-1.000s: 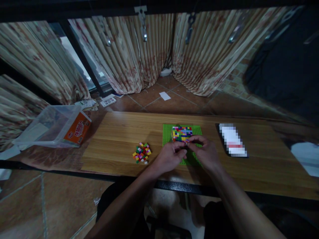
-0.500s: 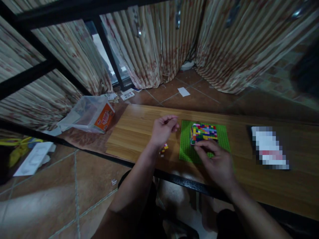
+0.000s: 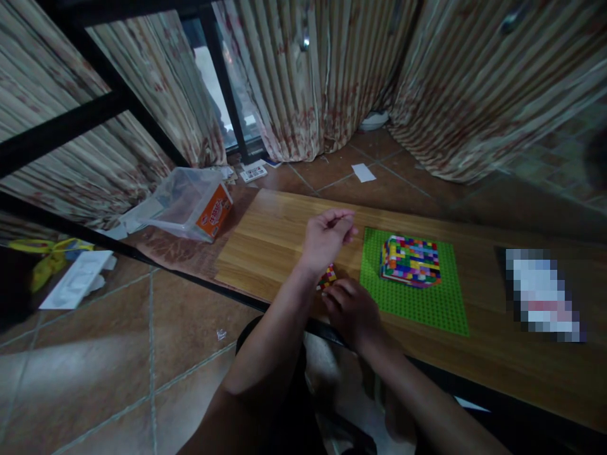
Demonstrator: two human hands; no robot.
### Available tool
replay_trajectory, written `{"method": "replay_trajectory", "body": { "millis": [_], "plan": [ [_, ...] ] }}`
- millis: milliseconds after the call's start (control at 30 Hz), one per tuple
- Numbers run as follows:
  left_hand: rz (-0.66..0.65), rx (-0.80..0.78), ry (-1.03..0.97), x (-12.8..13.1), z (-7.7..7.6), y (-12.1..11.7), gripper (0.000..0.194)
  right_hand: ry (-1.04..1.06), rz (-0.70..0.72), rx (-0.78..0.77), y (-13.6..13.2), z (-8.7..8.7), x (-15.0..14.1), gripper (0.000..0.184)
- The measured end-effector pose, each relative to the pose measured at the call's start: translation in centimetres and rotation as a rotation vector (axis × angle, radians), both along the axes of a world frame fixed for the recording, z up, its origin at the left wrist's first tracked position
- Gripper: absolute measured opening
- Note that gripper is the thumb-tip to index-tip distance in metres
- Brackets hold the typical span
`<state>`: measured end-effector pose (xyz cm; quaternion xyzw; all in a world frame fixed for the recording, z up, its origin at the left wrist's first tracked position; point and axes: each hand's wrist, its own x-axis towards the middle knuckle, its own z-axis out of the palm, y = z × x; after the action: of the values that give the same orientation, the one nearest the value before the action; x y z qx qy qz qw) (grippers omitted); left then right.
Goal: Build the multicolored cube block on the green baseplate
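A person's left hand (image 3: 327, 240) is hovering over the table (image 3: 265, 246) just beside a green baseplate, its fingers curling in and its thumb lying close to them; whether anything is being pinched there, the view is not telling. The right hand (image 3: 353, 316) is bending its fingers at the near side of a small pile of loose colored bricks (image 3: 327, 278), and whether those fingertips are gripping a brick cannot be told. The pile is showing only in part between the left wrist and the right hand. To the right of both hands, a multicolored brick block (image 3: 411, 260) is sitting on the green baseplate (image 3: 427, 311), with bare studs showing around it. Farther right, a dark-edged flat object (image 3: 540, 294) is lying on the wood, its face blurring into pixels. Near the table's left end, a clear plastic box (image 3: 173, 196) is displaying an orange label (image 3: 215, 212). Beyond the table, a white sheet (image 3: 363, 172) is lying on the tiled floor (image 3: 332, 164), and striped, flower-patterned curtains (image 3: 289, 82) are hanging behind.
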<state>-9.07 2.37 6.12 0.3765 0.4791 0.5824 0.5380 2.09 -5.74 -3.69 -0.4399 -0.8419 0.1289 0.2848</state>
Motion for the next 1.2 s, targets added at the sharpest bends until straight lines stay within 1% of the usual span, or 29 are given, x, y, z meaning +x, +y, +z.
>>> {"method": "replay_trajectory", "body": {
  "millis": [133,267,400,533,733,867,967,1100,1200],
  "plan": [
    [-0.003,0.007,0.003,0.0,-0.1,0.1,0.007,-0.008,0.001,-0.013,0.0,0.0,-0.3,0.020],
    [-0.037,0.000,0.036,0.3,-0.5,0.1,0.008,0.051,0.018,-0.113,-0.3,0.4,0.0,0.020],
    [-0.126,-0.019,0.101,0.8,-1.1,0.0,0.008,0.148,0.047,-0.225,-0.9,1.5,0.7,0.014],
    [-0.217,-0.029,0.180,1.1,-1.7,-0.1,0.010,0.166,0.026,-0.281,-1.6,2.6,1.8,0.014],
    [-0.307,-0.020,0.262,1.8,-2.6,-0.3,0.015,0.183,-0.046,-0.208,-1.0,3.2,3.7,0.025],
    [-0.355,0.017,0.335,2.4,-3.1,-0.6,0.018,0.166,-0.051,-0.157,-0.3,3.8,4.5,0.026],
    [-0.387,0.047,0.385,2.8,-3.1,-0.8,0.019,0.159,-0.069,-0.143,0.1,4.5,5.3,0.027],
    [-0.400,0.061,0.437,3.0,-2.9,-0.9,0.019,0.199,-0.155,-0.139,1.3,5.9,7.3,0.025],
    [-0.431,0.068,0.442,3.4,-3.0,-1.2,0.021,0.302,-0.234,-0.103,2.5,6.6,9.2,0.021]
  ]
}}
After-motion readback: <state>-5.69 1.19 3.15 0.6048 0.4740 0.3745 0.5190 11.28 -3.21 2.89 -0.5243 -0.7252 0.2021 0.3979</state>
